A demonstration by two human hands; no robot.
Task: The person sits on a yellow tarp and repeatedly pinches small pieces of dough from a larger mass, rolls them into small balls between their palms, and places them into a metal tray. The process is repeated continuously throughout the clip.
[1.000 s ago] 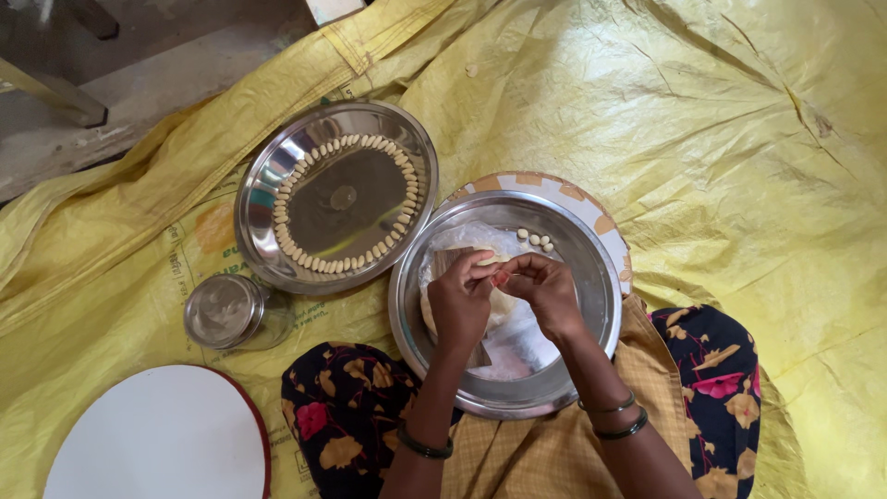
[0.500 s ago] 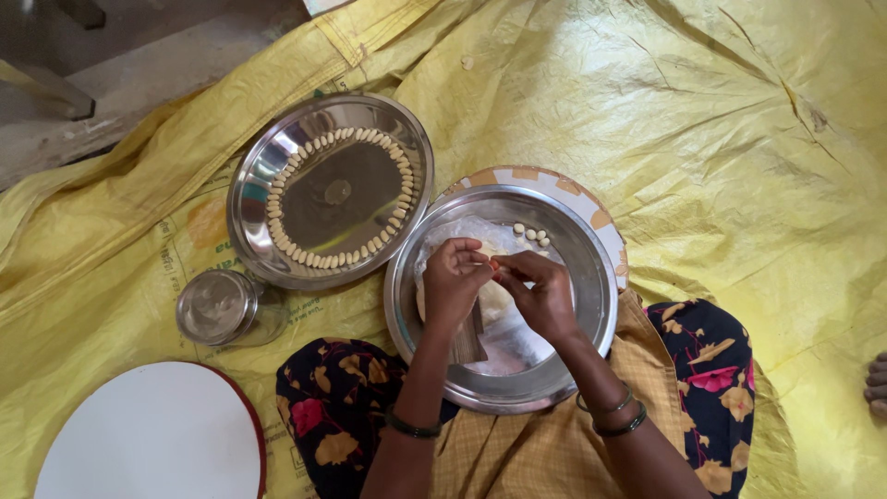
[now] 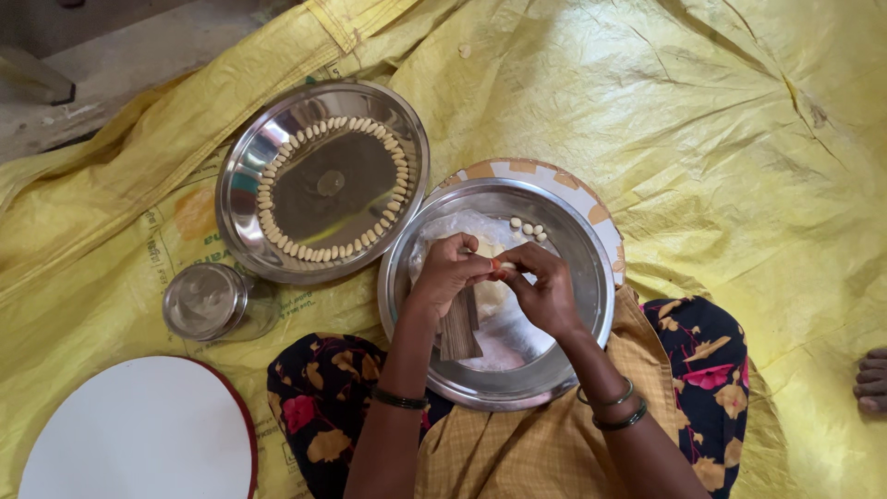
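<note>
My left hand [image 3: 450, 271] and my right hand [image 3: 543, 286] meet over a steel plate [image 3: 584, 305] on my lap, fingertips pinching one small piece of pale dough between them. Under the hands lies a lump of dough [image 3: 490, 294] on clear plastic, partly hidden. A small ridged wooden board [image 3: 458, 330] lies in the plate below my left wrist. Several small shaped dough pieces [image 3: 528, 226] sit at the plate's far side. To the left, a second steel plate [image 3: 268, 157] holds a ring of many shaped dough pieces [image 3: 325, 251].
A small steel container [image 3: 205, 300] stands left of my knee. A round white board with a red rim [image 3: 139, 434] lies at the lower left. A yellow plastic sheet [image 3: 721, 120] covers the floor. Another person's toes [image 3: 870, 380] show at the right edge.
The hands stay together over the dough, working the small piece with slight finger shifts. The view has drifted a little; another person's toes have come into sight at the right edge.
</note>
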